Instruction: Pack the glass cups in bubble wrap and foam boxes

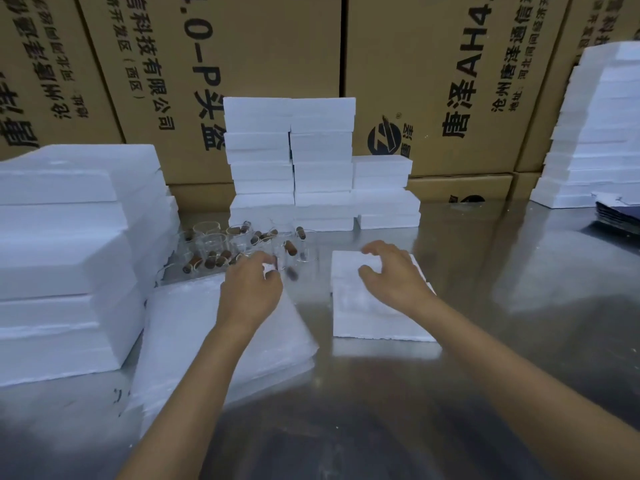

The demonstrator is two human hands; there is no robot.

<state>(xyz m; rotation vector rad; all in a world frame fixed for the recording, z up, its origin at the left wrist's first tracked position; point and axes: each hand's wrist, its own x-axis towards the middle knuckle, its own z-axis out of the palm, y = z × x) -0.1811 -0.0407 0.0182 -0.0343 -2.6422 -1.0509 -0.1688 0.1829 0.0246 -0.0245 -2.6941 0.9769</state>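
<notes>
Several clear glass cups with brown wooden handles point(221, 247) stand clustered on the steel table behind my left hand. My left hand point(252, 289) pinches one blurred glass cup point(289, 265) at the group's front edge. My right hand point(391, 271) hovers with loosely curled fingers over an open white foam box point(367, 320) lying flat on the table, holding nothing. A stack of bubble wrap sheets point(194, 341) lies under my left forearm.
Tall stacks of white foam boxes stand at the left point(69, 254), centre back point(311, 161) and far right point(595, 133). Printed cardboard cartons point(450, 81) form the back wall. Dark flat sheets point(616, 213) lie at the right edge. The steel table point(485, 375) reflects light.
</notes>
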